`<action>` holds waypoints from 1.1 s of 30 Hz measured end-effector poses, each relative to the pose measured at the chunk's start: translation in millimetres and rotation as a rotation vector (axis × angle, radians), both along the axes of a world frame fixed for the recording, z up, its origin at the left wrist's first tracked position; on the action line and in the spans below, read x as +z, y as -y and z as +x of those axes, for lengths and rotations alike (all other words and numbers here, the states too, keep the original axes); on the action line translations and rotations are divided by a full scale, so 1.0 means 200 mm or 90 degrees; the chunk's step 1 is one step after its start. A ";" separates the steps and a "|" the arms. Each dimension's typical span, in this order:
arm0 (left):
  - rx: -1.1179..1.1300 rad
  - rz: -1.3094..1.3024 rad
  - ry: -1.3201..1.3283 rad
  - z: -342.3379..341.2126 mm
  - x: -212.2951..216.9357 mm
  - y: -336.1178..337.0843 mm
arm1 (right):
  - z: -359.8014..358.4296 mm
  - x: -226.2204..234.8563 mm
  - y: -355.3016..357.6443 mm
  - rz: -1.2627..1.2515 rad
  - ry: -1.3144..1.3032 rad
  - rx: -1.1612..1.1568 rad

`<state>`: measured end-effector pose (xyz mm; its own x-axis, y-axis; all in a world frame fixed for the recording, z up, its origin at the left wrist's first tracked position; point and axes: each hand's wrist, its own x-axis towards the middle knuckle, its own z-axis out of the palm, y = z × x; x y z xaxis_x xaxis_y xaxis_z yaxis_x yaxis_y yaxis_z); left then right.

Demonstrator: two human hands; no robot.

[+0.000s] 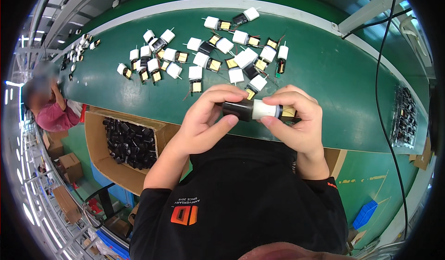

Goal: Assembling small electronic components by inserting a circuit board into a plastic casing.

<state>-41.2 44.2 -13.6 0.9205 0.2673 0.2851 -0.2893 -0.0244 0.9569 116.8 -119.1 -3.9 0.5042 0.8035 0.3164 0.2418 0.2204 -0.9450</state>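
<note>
Left hand [204,118] pinches black cap [237,109], right hand [296,121] grips white part [265,109]; the two pieces meet at picture centre above green belt [333,74]. Loose white parts [218,51] at 12 o'clock, cardboard box [99,160] of black caps at 9 o'clock.

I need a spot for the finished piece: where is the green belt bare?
Bare: the green conveyor belt right of the scattered white-and-black small parts, up to the black tray. Also its near-left strip above the cardboard box. Crowded: the centre.
</note>
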 end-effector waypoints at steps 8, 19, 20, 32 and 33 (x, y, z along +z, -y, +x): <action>0.091 0.194 -0.091 0.07 -0.02 0.07 | -0.01 0.01 0.01 -0.036 0.095 -0.067; 0.034 0.185 -0.157 0.10 0.02 0.04 | 0.03 -0.10 0.00 -0.029 -0.124 0.003; 0.020 0.191 -0.187 0.10 0.03 0.04 | 0.04 -0.11 0.00 -0.035 -0.133 0.000; 0.031 0.130 -0.130 0.14 -0.03 0.09 | 0.04 -0.21 0.00 0.021 -0.394 0.085; 0.000 0.071 -0.080 0.13 -0.01 0.10 | 0.06 -0.27 0.01 0.092 -0.477 0.152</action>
<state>-14.4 25.2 -15.0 0.9507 0.2402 0.1963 -0.1681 -0.1329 0.9768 129.1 -120.9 -58.4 0.4428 0.8938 0.0710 -0.5154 0.3185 -0.7955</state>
